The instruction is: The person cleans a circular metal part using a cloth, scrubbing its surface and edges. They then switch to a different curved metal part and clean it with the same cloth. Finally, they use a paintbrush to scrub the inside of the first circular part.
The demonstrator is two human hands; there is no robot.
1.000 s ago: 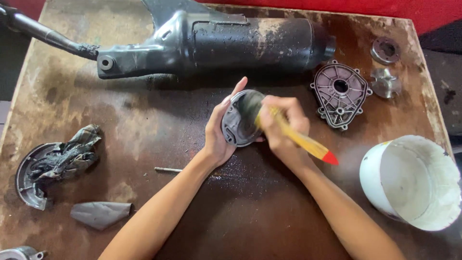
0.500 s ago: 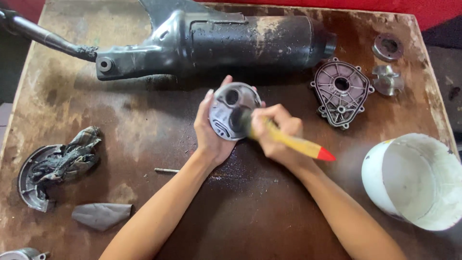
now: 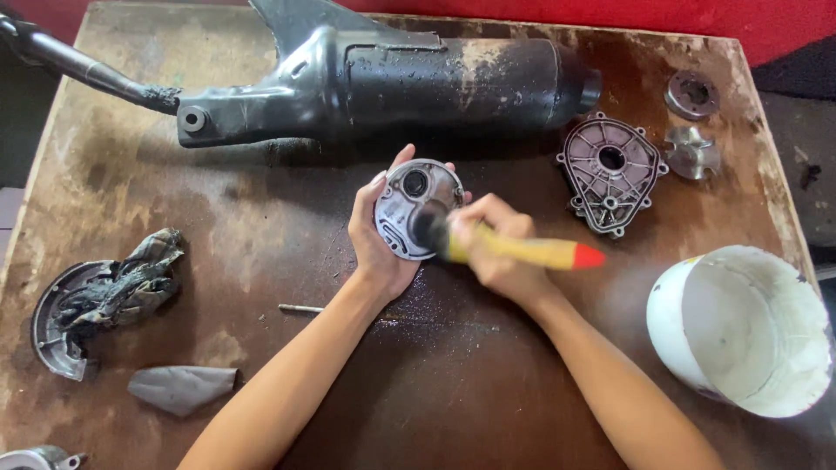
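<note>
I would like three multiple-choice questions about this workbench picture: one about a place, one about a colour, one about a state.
1. Where does the white plastic bucket stand?
A. right side of the brown wooden table
B. left side
C. on the long black metal engine housing

2. What colour is the end of the yellow-handled brush?
A. blue
B. red
C. green

3. How is the round grey metal cover?
A. flat on the table
B. inside the bucket
C. held up in the left hand

Key: 1 A, the bucket is at the right edge. 2 B, the handle tip is red. 3 C, the left hand cradles the cover while the right hand brushes it.
</note>
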